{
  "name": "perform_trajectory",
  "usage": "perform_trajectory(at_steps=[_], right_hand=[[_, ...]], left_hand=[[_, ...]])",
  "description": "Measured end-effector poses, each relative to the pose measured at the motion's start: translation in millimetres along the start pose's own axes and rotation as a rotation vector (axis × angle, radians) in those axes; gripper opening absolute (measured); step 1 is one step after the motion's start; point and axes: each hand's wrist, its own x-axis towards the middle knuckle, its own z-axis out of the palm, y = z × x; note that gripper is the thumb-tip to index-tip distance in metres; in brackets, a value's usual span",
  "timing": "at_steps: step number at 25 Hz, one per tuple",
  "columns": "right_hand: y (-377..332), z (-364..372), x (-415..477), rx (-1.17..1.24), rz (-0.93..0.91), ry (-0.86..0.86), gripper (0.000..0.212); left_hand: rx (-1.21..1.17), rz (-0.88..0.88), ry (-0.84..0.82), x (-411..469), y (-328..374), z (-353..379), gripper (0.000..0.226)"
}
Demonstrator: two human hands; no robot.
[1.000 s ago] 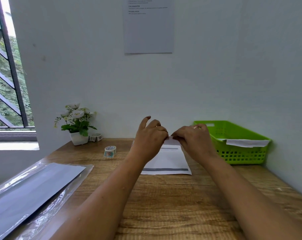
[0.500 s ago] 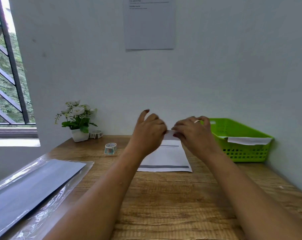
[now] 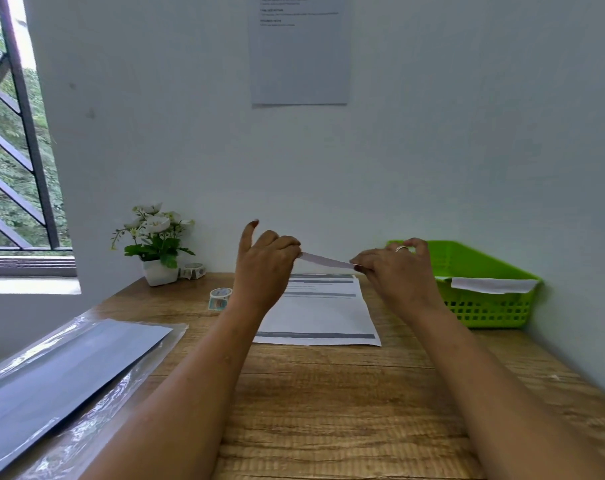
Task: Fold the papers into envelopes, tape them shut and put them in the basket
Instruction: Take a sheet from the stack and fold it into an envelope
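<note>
Papers (image 3: 69,368) in a clear sleeve (image 3: 145,367) lie nearest, at left, cut off by the frame, their number unclear. One sheet (image 3: 315,313) lies on the table (image 3: 329,410), long axis running away from the person; left hand (image 3: 263,268) and right hand (image 3: 398,271) each pinch its raised far edge. Beyond sit one tape roll (image 3: 220,296), a second roll (image 3: 193,270), and one basket (image 3: 484,308) holding one envelope (image 3: 495,285)
</note>
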Motion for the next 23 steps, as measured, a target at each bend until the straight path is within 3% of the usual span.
perform_trajectory(at_steps=[3,6,10,23], right_hand=[[-3.5,3.6,-0.6,-0.034,0.005,0.045,0.012],[-8.7,6.6,-2.3,-0.047,-0.002,0.081,0.013],[-15.2,5.7,1.8,-0.038,-0.059,0.108,0.011],[35.5,-14.6,1.0,-0.042,0.178,-0.197,0.036]], left_hand=[[0.043,-0.048,0.033,-3.6,-5.8,1.1,0.011],[0.035,0.095,-0.079,7.3,17.6,-3.5,0.038],[-0.009,0.164,-0.131,13.5,38.3,-4.2,0.028],[-0.014,-0.052,-0.167,8.6,9.6,-3.7,0.044]])
